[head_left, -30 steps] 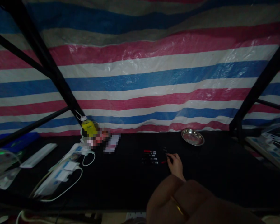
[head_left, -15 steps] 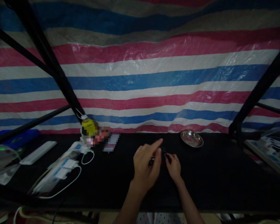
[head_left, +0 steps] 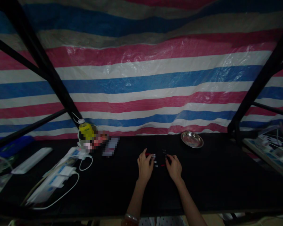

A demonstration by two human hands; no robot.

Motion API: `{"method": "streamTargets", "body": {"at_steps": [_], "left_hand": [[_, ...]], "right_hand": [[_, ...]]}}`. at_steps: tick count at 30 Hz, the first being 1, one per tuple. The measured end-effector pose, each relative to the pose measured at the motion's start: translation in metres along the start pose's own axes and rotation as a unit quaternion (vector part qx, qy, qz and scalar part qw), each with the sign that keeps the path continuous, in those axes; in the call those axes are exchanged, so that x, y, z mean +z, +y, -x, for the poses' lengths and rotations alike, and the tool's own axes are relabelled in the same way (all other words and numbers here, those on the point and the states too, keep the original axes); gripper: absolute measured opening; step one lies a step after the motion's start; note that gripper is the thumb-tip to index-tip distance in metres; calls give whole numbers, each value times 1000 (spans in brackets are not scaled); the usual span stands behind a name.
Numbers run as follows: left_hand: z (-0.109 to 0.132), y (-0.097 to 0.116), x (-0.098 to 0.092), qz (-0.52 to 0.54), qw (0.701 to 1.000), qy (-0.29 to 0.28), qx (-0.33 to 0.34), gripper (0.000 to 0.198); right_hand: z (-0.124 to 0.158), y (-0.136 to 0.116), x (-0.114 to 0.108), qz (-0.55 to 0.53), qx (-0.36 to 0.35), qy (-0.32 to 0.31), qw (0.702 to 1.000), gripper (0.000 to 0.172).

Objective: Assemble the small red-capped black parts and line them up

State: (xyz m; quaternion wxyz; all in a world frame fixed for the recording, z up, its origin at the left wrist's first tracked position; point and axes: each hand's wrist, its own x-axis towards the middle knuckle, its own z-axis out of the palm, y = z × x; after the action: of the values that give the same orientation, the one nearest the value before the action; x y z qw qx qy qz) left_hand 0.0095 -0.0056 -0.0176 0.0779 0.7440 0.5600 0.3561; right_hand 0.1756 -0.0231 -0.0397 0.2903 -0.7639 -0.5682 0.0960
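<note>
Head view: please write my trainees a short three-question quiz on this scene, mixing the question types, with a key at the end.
1. Multiple choice: what colour is the bottle towards the back of the black table?
A) purple
B) yellow
C) green

2. True or false: the round metal dish lies to the left of both the left hand and the right hand.

3. Short answer: which hand is nearer the slim red item with a silvery end?

Key: 1. B. 2. False; the dish lies to the right of both. 3. The left hand.
</note>
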Motion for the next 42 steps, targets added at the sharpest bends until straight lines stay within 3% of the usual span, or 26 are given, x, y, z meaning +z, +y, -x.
{"method": "streamTargets", "body": {"at_steps": [7, 20, 24, 26, 29, 31, 34, 38, 42], "left_hand": [[-13, -45, 9, 59, 987, 28, -144, 26], [-6, -54, 8, 209, 952, 122, -188, 22], [-6, -43, 3, 179, 965, 125, -148, 20], [-10, -28, 0, 130, 981, 99, -100, 18], [-20, 1, -1, 53, 998, 5, -38, 18], [-29, 20, 5, 12, 997, -77, 10, 16], [-41, 41, 17, -42, 985, -152, 65, 14], [-46, 53, 29, -101, 965, -221, 95, 20], [-39, 53, 32, -107, 961, -234, 102, 35]], "right_hand": [[-7, -7, 3, 45, 19, 7, 999, 34], [-5, 5, 7, -48, 5, 25, 999, 25], [-6, 5, 8, -53, 6, 25, 998, 25], [-6, 5, 8, -59, 8, 26, 998, 25], [-7, 5, 9, -84, 15, 33, 996, 26], [-7, 6, 8, -126, 18, 53, 991, 27], [-8, 9, 9, -213, 18, 96, 972, 31], [-8, 13, 12, -297, 26, 127, 946, 33], [-9, 14, 17, -324, 36, 142, 935, 39]]}}
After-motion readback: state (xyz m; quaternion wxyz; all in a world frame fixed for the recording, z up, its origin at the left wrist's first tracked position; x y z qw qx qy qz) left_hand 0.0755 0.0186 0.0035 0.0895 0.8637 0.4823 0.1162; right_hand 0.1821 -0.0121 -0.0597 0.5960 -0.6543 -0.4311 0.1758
